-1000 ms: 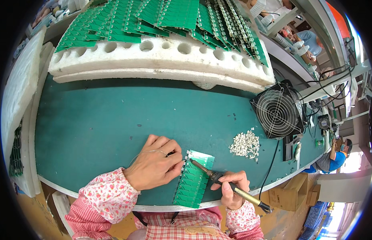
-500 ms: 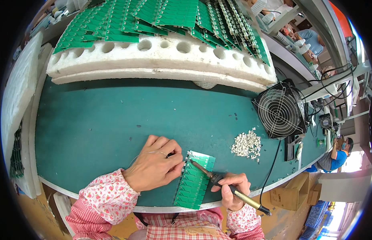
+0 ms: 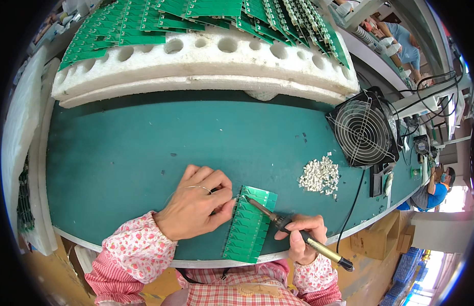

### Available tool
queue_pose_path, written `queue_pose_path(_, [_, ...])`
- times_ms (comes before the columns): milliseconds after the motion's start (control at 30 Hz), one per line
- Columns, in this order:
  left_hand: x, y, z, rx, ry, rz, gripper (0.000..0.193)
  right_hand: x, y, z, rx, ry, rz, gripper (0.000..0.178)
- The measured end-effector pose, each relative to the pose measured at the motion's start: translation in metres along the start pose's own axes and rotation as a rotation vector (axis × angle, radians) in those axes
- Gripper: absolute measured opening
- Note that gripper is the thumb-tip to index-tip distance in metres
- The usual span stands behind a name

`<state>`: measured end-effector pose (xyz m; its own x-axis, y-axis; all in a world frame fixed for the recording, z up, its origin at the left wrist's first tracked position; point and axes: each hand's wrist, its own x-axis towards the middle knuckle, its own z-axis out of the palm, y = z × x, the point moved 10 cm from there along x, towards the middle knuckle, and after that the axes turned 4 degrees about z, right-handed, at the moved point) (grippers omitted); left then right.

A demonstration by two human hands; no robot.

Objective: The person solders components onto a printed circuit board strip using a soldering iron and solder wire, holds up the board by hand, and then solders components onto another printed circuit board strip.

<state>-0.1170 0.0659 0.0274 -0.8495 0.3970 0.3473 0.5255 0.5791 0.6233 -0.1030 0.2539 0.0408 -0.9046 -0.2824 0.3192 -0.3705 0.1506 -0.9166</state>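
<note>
A green circuit board (image 3: 250,224) lies flat near the table's front edge, a row of pins along its left side. My right hand (image 3: 306,235) grips a soldering iron (image 3: 283,222) like a pen. The iron's tip is at the board's upper left part; whether it touches cannot be told. At the board's left edge, my left hand (image 3: 198,204) is closed with curled fingers. Thin silvery solder wire (image 3: 198,187) loops over its back and runs in among the fingers; the wire's end is hidden.
A pile of small white connectors (image 3: 319,175) lies to the right, near a black fan (image 3: 366,129) with a wire guard. White foam blocks (image 3: 206,64) loaded with green boards stand at the back. More foam (image 3: 23,148) stands at left. Cardboard boxes (image 3: 375,237) and a co-worker (image 3: 434,195) are at right.
The view has shifted slightly, so the surroundings sit a little differently. The iron's tip has moved slightly on the board's upper left part; both hands keep their grips.
</note>
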Motion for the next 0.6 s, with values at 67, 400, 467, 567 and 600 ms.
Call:
queue_pose_path(67, [0.0,-0.001,0.001,0.004,0.003,-0.006,0.017,0.001,0.0,0.003,-0.041,-0.036,0.039,0.017])
queue_pose_path(400, [0.002,0.002,0.001,0.051,-0.003,0.01,0.014,0.003,0.0,0.006,0.001,-0.06,-0.006,0.015])
queue_pose_path(467, [0.002,0.001,0.002,0.054,-0.007,0.002,0.014,0.005,0.001,0.007,0.004,-0.068,-0.01,0.015])
queue_pose_path(567, [0.002,0.0,0.003,0.052,-0.004,-0.008,0.014,0.003,0.002,0.009,-0.032,-0.108,0.007,0.017])
queue_pose_path(600, [0.003,0.001,0.003,0.058,-0.006,-0.005,0.014,0.002,0.004,0.011,-0.069,-0.139,0.026,0.019])
